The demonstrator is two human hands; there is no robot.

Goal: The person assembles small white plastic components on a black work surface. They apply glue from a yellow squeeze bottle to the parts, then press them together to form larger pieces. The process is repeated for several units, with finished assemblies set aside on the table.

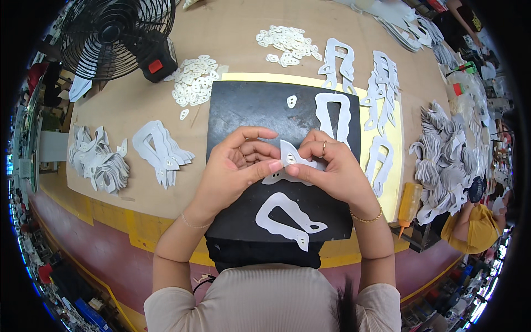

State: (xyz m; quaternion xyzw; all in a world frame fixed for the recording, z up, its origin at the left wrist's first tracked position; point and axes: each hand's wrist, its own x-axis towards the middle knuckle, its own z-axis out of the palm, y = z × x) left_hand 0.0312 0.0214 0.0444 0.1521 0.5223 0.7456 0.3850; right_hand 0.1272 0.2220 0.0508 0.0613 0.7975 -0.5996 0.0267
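Note:
Over the black mat [243, 110], both my hands meet at a white flat cut-out piece [289, 149] with small holes near its pointed end. My right hand [337, 166] pinches it between thumb and fingers. On its left edge rests the thumb of my left hand [240, 157], with the other fingers curled behind; what lies under the fingertips is partly hidden. Nearer to me on the mat is a loop-shaped white cut-out [271, 221]. Beyond my hands lie a small holed tab [291, 102] and another loop-shaped cut-out [332, 99] at the mat's right edge.
Piles of small tabs [194, 80] and stacked cut-outs [160, 146] lie to the left. A black fan [110, 33] stands at the far left. At right are yellow sheets [392, 155], bundled cut-outs [440, 160] and an orange-tipped bottle [409, 203]. A person in yellow [473, 229] is beyond.

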